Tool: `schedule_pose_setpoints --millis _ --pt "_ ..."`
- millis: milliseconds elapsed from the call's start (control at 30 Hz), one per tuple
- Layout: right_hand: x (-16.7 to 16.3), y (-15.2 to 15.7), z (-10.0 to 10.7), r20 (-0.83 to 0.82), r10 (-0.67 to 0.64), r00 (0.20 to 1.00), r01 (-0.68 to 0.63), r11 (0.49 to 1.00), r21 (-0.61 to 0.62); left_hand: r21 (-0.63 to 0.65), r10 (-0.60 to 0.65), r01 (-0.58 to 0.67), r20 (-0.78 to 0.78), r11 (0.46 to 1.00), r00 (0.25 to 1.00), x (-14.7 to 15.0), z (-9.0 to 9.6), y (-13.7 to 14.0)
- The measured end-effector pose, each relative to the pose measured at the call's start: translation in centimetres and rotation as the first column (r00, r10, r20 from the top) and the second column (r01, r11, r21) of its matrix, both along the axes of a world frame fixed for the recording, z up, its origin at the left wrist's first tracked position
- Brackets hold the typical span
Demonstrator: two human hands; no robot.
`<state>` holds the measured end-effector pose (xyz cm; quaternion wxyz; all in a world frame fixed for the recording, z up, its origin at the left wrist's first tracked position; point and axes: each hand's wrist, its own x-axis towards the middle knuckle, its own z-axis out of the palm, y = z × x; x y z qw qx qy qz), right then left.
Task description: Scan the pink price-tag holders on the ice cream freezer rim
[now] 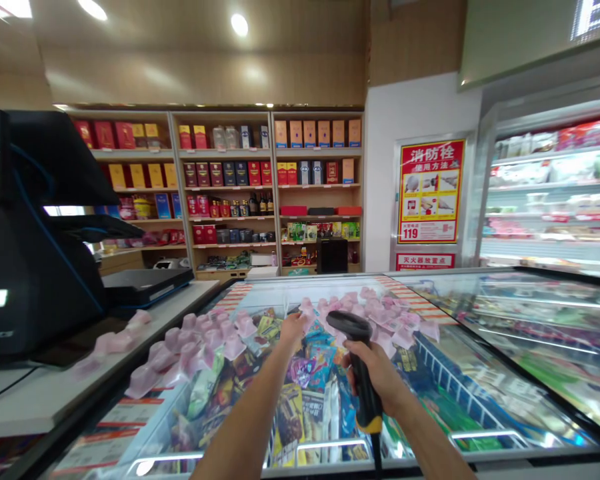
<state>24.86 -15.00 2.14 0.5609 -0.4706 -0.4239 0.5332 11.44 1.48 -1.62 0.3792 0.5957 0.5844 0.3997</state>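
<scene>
My right hand is wrapped around the handle of a black barcode scanner with a yellow base, its cable running down. The scanner's head points away from me, over the freezer glass. My left hand reaches forward, fingers closed at the edge of a pink translucent plastic piece with cup-shaped bumps; the fingertips are small and partly hidden. More such pink pieces lie in a row to the right and in a cluster to the left, on the glass lid.
Under the glass, the chest freezer holds packaged ice creams in wire baskets. A checkout counter with a black register and more pink pieces stands left. Shelves of boxes and a red poster stand behind; a lit refrigerator is right.
</scene>
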Motion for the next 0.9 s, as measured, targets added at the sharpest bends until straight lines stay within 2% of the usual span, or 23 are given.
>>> schedule_pose_setpoints --millis 100,267,433,567,667,767,900 --pt "-1.9 -0.3 0.3 0.013 0.092 0.996 -0.092 0.995 0.026 -0.084 0.055 -0.038 0.215 0.996 0.975 -3.7 1.3 0.4" --pt "-5.9 -0.9 1.0 -0.031 0.214 0.976 -0.212 0.975 0.065 -0.153 0.148 -0.085 0.473 0.985 0.869 -9.5 3.2 -0.6" --pt "-8.3 -1.5 1.3 -0.058 0.281 0.958 -0.278 0.959 0.062 -0.182 0.192 -0.101 0.610 0.978 0.769 -12.2 3.8 -1.6" --pt "-8.5 -1.6 1.4 -0.071 0.259 0.963 -0.255 0.965 0.061 -0.175 0.197 -0.106 0.658 0.979 0.727 -12.8 3.5 -1.7" --pt "-8.4 -1.4 1.4 -0.032 0.244 0.969 -0.243 0.970 0.028 -0.161 0.198 -0.121 0.660 0.980 0.725 -12.9 3.1 -1.6" --pt "-8.1 -1.1 1.2 -0.013 0.256 0.966 -0.256 0.966 0.029 -0.136 0.195 -0.141 0.630 0.981 0.752 -13.0 2.7 -1.5" --pt "-7.7 -0.5 1.0 0.018 0.229 0.973 -0.230 0.972 0.047 -0.069 0.207 -0.201 0.515 0.977 0.832 -12.9 2.0 -1.5"
